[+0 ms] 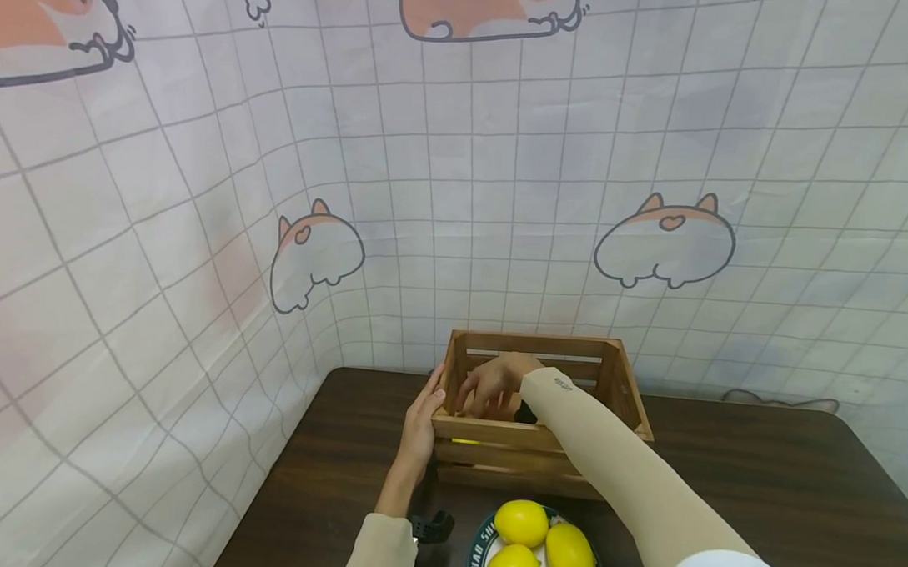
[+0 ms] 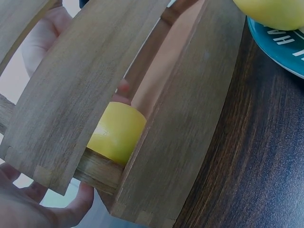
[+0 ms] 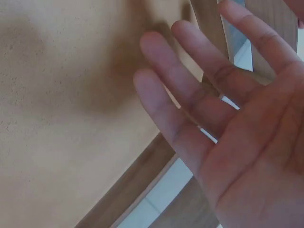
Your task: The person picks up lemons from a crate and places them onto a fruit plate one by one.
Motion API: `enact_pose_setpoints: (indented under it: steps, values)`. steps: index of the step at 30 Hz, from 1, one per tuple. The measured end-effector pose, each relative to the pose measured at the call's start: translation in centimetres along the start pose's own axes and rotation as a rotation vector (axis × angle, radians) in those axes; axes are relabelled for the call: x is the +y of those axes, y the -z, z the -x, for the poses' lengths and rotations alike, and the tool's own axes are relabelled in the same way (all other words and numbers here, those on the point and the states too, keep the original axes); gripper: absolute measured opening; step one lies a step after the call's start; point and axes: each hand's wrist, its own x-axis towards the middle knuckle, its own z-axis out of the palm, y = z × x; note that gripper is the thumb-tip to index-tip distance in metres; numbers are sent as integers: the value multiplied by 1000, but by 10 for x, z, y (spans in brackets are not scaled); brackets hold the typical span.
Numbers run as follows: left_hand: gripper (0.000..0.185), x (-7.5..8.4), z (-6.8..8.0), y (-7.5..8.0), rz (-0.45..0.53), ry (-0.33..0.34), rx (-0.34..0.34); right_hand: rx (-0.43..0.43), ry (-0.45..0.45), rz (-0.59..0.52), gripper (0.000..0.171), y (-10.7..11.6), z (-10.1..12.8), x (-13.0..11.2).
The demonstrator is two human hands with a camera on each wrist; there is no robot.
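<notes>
While the head view looks down on the dark table (image 1: 755, 486):
Crate: a wooden crate (image 1: 542, 441) stands at the table's far edge, by the tiled backdrop.
Left hand: the left hand (image 1: 421, 424) rests flat against the crate's left corner, fingers straight.
Right hand: the right hand (image 1: 491, 385) reaches down inside the crate.
Plate: three lemons (image 1: 538, 541) lie on a plate (image 1: 481, 545) just in front of the crate.
Left wrist view: a lemon (image 2: 116, 133) lies inside the crate, seen between the slats (image 2: 71, 95); a fingertip shows just above it.
Right wrist view: the fingers (image 3: 190, 95) are spread and relaxed, holding nothing, over the crate's pale floor (image 3: 61, 118).
</notes>
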Motion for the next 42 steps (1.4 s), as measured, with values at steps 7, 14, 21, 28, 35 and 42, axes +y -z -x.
enact_pose_setpoints:
  steps: [7,14,21,28,35,42]
  values:
    - [51,0,0,0,7,0,-1,-57,-39,-13,43,0,-2,-6]
    - [51,0,2,-1,10,0,13,-112,-98,-54,49,0,-11,-12]
    - [53,1,2,-1,6,-11,10,-122,-150,-139,49,-2,-10,-15]
    - [50,-2,2,-3,12,-12,10,-177,-212,-252,55,-8,-12,-12]
    - [51,-2,2,-4,8,-18,6,-168,-221,-110,68,-12,-13,-10]
    - [51,1,-1,-2,17,-20,8,-175,-177,64,48,-2,-5,-17]
